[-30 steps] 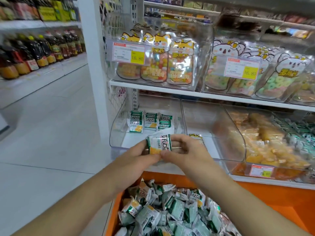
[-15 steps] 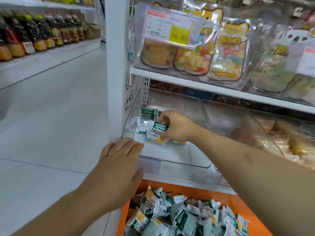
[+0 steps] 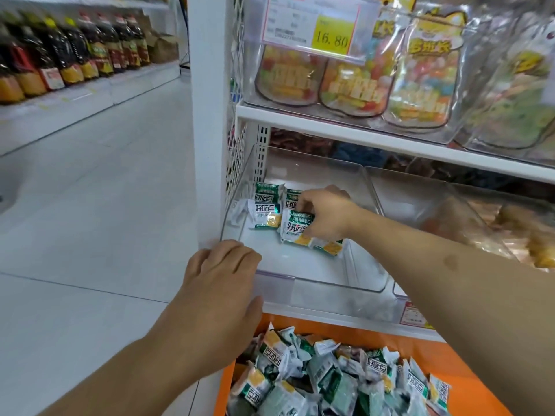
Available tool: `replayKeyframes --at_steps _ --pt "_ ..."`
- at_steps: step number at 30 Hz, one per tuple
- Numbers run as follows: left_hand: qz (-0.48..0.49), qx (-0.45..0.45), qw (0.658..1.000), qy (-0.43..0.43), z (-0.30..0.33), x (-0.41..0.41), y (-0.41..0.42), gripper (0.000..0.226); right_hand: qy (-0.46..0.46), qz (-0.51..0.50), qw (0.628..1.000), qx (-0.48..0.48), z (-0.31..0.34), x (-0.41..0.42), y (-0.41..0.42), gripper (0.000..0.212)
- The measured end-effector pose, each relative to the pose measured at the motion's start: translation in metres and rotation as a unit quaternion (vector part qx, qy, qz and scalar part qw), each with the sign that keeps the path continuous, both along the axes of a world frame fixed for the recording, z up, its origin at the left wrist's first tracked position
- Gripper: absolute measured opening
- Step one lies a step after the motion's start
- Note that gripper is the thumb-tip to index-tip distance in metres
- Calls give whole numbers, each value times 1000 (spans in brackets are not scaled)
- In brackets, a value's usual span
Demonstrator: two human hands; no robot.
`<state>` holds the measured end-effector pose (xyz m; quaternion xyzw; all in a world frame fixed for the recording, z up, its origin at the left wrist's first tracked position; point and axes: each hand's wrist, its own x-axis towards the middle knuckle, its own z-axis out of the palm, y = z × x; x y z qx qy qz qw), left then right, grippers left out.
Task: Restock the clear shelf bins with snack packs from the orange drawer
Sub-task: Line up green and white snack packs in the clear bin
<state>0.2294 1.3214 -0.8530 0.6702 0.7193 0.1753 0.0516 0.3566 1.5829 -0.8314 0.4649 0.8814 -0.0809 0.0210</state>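
Right hand (image 3: pixel 326 214): I'm pinching a snack pack (image 3: pixel 295 226), setting it among others inside the clear bin (image 3: pixel 336 283).
Left hand (image 3: pixel 223 280): released, fingers resting on the bin's front rim.
Handling: looks light, crinkly, slippery; I'd pinch edges.
Supply: orange drawer (image 3: pixel 435 352) below both hands.

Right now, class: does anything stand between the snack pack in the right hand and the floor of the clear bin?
Nothing visible does. The right hand holds the snack pack already inside the clear bin, beside the packs already placed; bare floor lies in front.
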Motion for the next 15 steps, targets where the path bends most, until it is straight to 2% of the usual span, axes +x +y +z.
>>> replayKeyframes --at_steps 5,10,15 --pt "2 0 1000 7 0 1 0 57 -17 -25 999 11 0 -5 2 47" --pt "0 6 1000 17 -1 2 0 57 14 -25 999 21 -8 -5 6 53" --pt "2 0 1000 19 -1 3 1 55 13 14 995 97 -7 0 7 52"
